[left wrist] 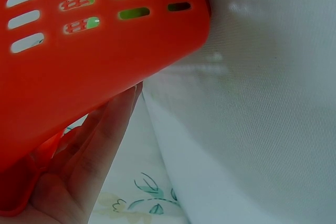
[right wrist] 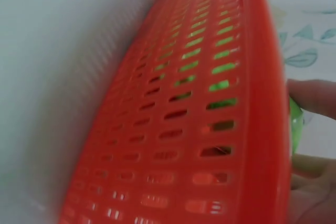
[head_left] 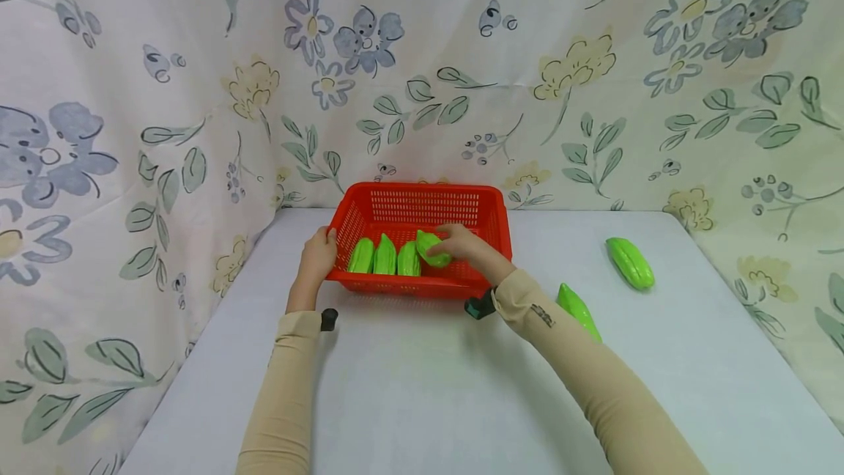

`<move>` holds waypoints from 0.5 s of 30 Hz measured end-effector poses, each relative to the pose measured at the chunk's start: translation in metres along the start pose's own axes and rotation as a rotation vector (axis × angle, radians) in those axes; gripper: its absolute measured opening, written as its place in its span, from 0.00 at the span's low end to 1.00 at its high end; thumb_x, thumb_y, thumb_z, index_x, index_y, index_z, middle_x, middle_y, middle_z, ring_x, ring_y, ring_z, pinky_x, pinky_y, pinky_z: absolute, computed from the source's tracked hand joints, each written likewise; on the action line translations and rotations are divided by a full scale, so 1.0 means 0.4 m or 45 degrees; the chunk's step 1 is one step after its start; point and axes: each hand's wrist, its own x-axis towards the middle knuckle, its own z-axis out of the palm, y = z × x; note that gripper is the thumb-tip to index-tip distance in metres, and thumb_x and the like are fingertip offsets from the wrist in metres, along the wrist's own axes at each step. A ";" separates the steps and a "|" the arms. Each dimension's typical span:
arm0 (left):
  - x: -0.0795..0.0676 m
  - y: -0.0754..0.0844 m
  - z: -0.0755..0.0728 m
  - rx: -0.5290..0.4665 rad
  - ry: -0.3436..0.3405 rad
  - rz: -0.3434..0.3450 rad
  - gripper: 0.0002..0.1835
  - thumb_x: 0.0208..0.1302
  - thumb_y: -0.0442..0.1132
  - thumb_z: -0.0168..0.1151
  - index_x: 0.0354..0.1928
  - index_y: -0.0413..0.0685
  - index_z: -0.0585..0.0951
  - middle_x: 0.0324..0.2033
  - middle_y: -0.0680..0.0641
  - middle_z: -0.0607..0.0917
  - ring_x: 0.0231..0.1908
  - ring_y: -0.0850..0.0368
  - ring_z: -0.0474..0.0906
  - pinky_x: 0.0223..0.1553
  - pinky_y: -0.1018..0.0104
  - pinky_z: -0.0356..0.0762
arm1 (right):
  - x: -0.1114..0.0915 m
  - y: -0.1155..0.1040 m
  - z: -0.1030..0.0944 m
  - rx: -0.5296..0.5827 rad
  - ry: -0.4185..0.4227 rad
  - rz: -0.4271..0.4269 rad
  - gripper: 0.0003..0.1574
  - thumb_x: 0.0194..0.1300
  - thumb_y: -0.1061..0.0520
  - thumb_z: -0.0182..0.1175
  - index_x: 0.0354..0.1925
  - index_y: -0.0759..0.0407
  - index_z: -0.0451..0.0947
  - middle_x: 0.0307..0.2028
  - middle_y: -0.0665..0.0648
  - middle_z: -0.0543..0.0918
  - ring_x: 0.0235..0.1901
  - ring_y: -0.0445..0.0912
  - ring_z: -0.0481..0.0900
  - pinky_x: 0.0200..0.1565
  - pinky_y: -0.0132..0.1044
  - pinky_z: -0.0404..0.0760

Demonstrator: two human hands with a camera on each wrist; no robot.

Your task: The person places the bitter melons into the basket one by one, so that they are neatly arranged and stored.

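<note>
Pale tabletop with floral backdrop. The right hand (head_left: 467, 244) pinches a ridged green gourd (head_left: 428, 242) between thumb and fingers, inside the outline of a red perforated plastic basket (head_left: 409, 284); whether the gourd touches the basket floor cannot be told. The left hand (head_left: 319, 251) grips the basket's rim at the end left of the pinch, its fingers against the outer wall. Three similar gourds (head_left: 385, 256) lie side by side in the basket, just left of the pinched one. To the right of the right hand, two loose gourds lie on the white table (head_left: 389, 387): one (head_left: 629, 262) well apart, the other (head_left: 575, 304) nearer, partly hidden by the right sleeve (head_left: 593, 380). The tabletop is smooth and matt, with soft shadows below both forearms. Beyond both hands, a white curtain (head_left: 422, 42) printed with blue and yellow flowers and grey-green leaves meets the table's far edge and continues past its left and right sides. A dark wrist device (head_left: 328, 319) shows beside the left cuff.
</note>
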 end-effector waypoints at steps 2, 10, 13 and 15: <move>0.002 0.000 0.001 0.000 -0.005 -0.004 0.27 0.80 0.47 0.33 0.70 0.37 0.62 0.60 0.32 0.75 0.50 0.43 0.74 0.50 0.48 0.76 | -0.005 -0.004 -0.002 -0.032 -0.016 0.021 0.45 0.63 0.53 0.65 0.72 0.59 0.59 0.71 0.61 0.62 0.63 0.56 0.68 0.63 0.50 0.72; 0.004 -0.003 0.004 -0.015 -0.009 -0.015 0.27 0.80 0.48 0.33 0.70 0.38 0.62 0.59 0.33 0.76 0.49 0.44 0.74 0.48 0.51 0.76 | 0.011 -0.005 0.001 -0.128 -0.090 0.052 0.45 0.64 0.54 0.64 0.72 0.65 0.55 0.71 0.63 0.60 0.61 0.55 0.69 0.63 0.48 0.73; 0.002 -0.002 0.005 -0.018 -0.010 -0.017 0.27 0.80 0.48 0.33 0.70 0.38 0.62 0.60 0.33 0.75 0.49 0.44 0.75 0.47 0.51 0.76 | 0.024 -0.001 0.005 -0.178 -0.115 0.056 0.46 0.64 0.54 0.63 0.72 0.67 0.55 0.71 0.64 0.60 0.61 0.55 0.69 0.63 0.47 0.73; 0.001 -0.001 0.006 -0.014 -0.009 -0.012 0.27 0.80 0.48 0.33 0.70 0.38 0.62 0.60 0.33 0.75 0.49 0.44 0.75 0.48 0.50 0.76 | 0.029 0.000 0.007 -0.201 -0.125 0.067 0.46 0.63 0.54 0.64 0.72 0.67 0.55 0.70 0.64 0.61 0.60 0.55 0.69 0.63 0.47 0.73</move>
